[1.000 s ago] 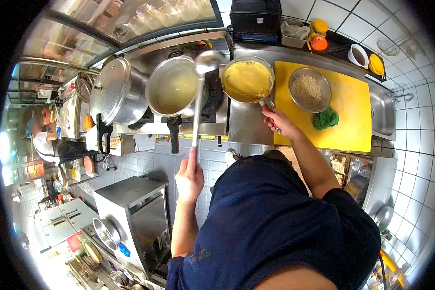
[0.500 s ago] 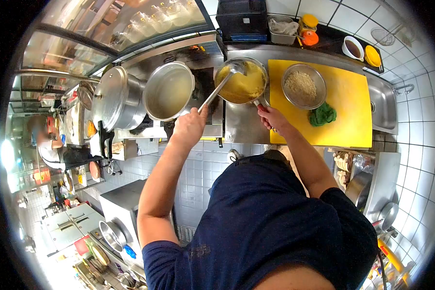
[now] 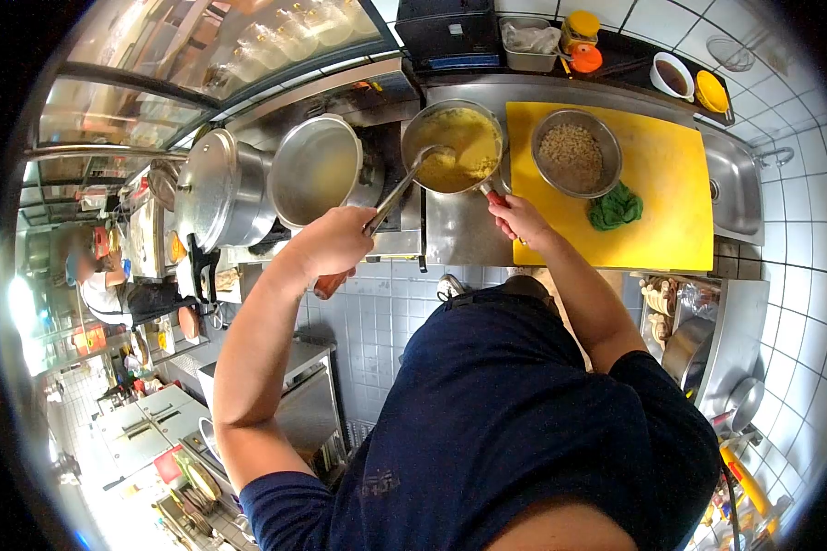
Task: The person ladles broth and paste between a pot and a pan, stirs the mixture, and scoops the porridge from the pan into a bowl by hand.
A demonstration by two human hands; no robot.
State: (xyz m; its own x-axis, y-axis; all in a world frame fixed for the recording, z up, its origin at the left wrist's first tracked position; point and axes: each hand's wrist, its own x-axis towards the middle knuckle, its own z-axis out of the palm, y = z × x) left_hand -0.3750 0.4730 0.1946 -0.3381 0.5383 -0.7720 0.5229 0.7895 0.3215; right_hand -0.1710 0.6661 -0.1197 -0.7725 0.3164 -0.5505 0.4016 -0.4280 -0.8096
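Observation:
My left hand grips the long handle of a metal ladle, whose bowl end dips into the yellow food in a pan. The pan is at the right of the stove, partly over the steel counter. My right hand is wrapped round the pan's red handle. Left of the pan stands an open pot with pale liquid. To the right, on a yellow cutting board, sit a metal bowl of grains and a crumpled green cloth.
A large lidded pot is at the left of the stove. A sink lies beyond the board. Tubs and a white bowl line the back shelf. Another person is far off at the left.
The ladle has swung from above the stove, between the two vessels, down into the pan. My left hand has moved left with its handle. My right hand keeps hold of the pan handle.

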